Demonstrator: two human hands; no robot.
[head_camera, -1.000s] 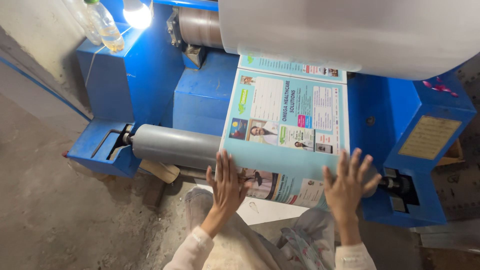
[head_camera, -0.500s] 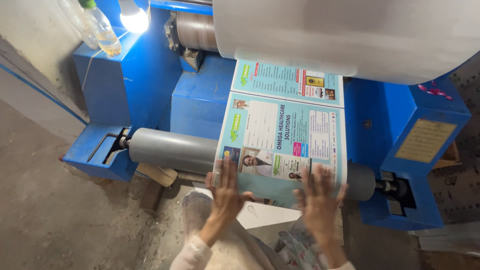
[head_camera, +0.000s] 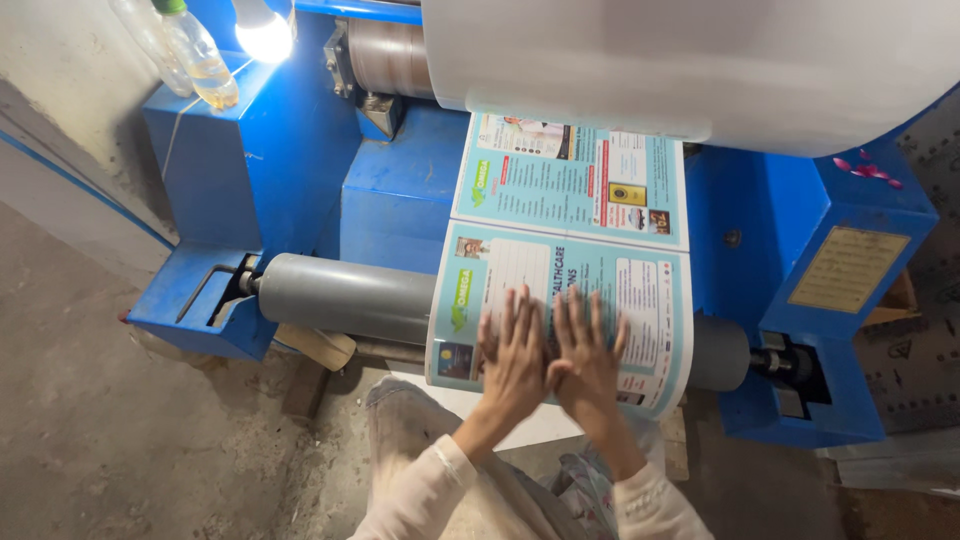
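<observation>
A light-blue printed sheet (head_camera: 570, 220) with pictures and text panels hangs from under a big white roll (head_camera: 700, 60) and drapes over a grey roller (head_camera: 345, 297). My left hand (head_camera: 512, 358) and my right hand (head_camera: 588, 358) lie flat on the lower panel of the sheet, side by side with thumbs touching, fingers spread and pointing up. Both hands press the sheet against the roller. Neither hand holds anything.
The blue machine frame (head_camera: 260, 180) surrounds the rollers. A lit bulb (head_camera: 263, 35) and a plastic bottle (head_camera: 200, 55) sit at its top left. A brass-coloured plate (head_camera: 848, 268) is on the right housing. Concrete floor (head_camera: 120, 440) lies to the left. My knees are below.
The printed sheet has come further down over the roller. My hands, earlier apart near the sheet's lower edge, have moved up and together at the middle of the lower panel.
</observation>
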